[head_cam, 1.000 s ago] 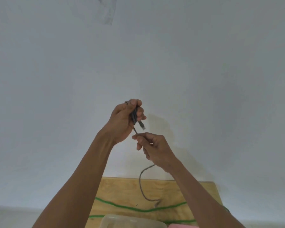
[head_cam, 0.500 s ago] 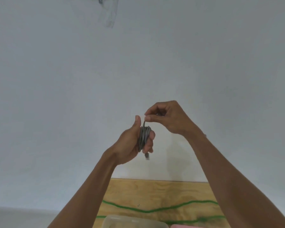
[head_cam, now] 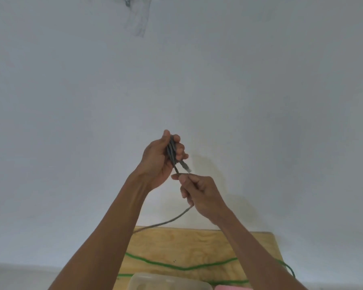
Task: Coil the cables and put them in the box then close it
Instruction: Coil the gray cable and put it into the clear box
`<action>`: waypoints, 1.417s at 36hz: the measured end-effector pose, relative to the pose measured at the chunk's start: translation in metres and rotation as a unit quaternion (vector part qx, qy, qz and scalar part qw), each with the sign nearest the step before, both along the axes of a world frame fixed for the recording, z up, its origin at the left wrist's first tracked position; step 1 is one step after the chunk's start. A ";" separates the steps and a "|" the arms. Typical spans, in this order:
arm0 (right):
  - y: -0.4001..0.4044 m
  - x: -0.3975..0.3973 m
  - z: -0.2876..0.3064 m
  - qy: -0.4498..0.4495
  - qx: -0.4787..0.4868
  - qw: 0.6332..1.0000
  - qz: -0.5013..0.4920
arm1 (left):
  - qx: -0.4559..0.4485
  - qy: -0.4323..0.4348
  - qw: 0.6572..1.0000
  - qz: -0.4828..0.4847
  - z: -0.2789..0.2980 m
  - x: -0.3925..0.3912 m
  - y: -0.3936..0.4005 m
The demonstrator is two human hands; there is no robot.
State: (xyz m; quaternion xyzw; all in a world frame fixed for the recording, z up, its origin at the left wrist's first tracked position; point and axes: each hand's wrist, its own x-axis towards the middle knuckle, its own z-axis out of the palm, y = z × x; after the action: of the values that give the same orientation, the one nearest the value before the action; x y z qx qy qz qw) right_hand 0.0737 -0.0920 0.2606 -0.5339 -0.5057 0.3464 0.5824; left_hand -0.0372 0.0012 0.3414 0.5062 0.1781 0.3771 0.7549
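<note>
Pale grey wall fills nearly the whole view, and only a slice of plywood desk shows at six o'clock, pushed against it. Nearest, at the bottom edge, sits the rim of a clear plastic box, with a sliver of something pink just beside it at five o'clock; too little of either shows to say more. A green cable runs in a wavy line across the desk beyond the box, and its end loops off the desk's edge toward four o'clock.

Both bare forearms rise from the bottom of the view and meet near the middle, held up in front of the wall. The right hand is lower and closer, at about five o'clock from the centre; its thumb and forefinger pinch a single strand of grey cable, the other fingers curled loosely. Below that hand the loose tail of the grey cable hangs down and sweeps toward seven o'clock, passing behind the left forearm at the desk's far edge.

Just above, the left hand grips the wound part of the grey cable, a tight bundle of loops clamped between thumb and curled fingers. A plug pokes out of the bundle toward four o'clock, close above the right hand's fingertips.

High at twelve o'clock, a faint smudged mark shows on the wall.
</note>
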 end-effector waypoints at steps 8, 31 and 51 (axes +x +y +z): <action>-0.009 0.007 0.019 -0.096 0.011 0.995 0.002 | 0.180 0.187 0.963 0.067 -0.021 -0.015 0.021; 0.010 0.028 0.033 0.070 -0.022 0.997 0.019 | -0.073 -0.083 0.968 -0.224 -0.004 -0.003 -0.044; -0.025 0.024 0.078 -0.449 -0.019 0.892 -0.044 | 0.311 0.316 0.897 0.003 0.000 -0.011 -0.013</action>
State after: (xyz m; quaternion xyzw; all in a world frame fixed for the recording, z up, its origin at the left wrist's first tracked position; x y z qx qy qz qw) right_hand 0.0980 -0.1166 0.3383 -0.6657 -0.6824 0.0530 0.2972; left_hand -0.0482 -0.0117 0.3418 0.8069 0.2823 0.2356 0.4623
